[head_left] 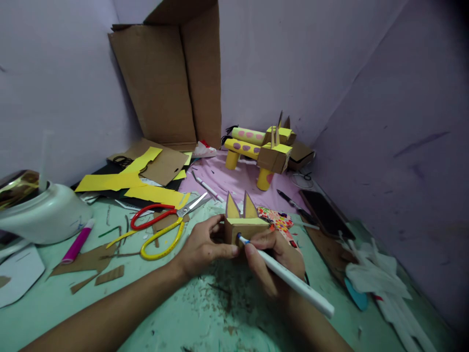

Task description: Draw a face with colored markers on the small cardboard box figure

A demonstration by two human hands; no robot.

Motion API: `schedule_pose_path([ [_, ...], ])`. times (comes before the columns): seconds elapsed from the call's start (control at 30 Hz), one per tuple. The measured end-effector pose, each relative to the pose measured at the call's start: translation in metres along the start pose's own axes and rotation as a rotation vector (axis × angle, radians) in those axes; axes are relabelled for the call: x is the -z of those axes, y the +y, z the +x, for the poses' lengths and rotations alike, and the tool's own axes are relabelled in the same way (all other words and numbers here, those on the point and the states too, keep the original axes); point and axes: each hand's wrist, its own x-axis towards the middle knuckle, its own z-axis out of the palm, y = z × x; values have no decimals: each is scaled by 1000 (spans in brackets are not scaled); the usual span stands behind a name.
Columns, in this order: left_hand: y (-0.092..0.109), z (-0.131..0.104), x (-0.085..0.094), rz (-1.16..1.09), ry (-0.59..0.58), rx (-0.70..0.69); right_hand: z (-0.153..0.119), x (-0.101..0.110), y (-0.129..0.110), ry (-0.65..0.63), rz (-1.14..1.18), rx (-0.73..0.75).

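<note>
- Between the hands (210, 247): a small box (238, 228) of plain matt cardboard.
- Held in the hands: a marker (296, 281) in smooth white plastic with a soft sheen.
- Left of the hands: scissors (181, 212) with shiny metal blades and glossy plastic handles; farther left, a smooth, glossy pot (47, 217).
- Beyond the hands: matt yellow paper strips (110, 182), a tall panel (161, 83) of matt brown cardboard, creased pink cloth (220, 170).
- Right of the hands: a phone (326, 212), smooth and dark.
- Beneath the hands: the tabletop (157, 293), rough-looking and stained.

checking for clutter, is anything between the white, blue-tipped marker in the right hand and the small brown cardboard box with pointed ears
Nothing visible: the white marker in the right hand reaches the front face of the cardboard box. The left hand holds the box from the side, its thumb clear of the tip.
</note>
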Motion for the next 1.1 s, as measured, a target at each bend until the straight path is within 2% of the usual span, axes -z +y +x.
schedule_pose_path([
  [0.6,3,-1,0,3,-22,-14,1,1,-1,35,-18,-67],
  [0.77,0,0,0,2,-22,-10,0,-1,-1,44,10,-54],
  [0.87,-1,1,1,-11,-30,-1,2,3,2,38,59,6],
  [0.93,-1,1,3,-21,-29,7,5,8,4,83,108,77],
  [1.0,-2,0,3,-15,-18,14,9,12,7,196,122,77],
  [1.07,-1,0,3,-10,-6,18,13,14,10,270,114,-37],
  [1.1,0,0,3,-10,-3,17,14,14,11,265,120,-113],
])
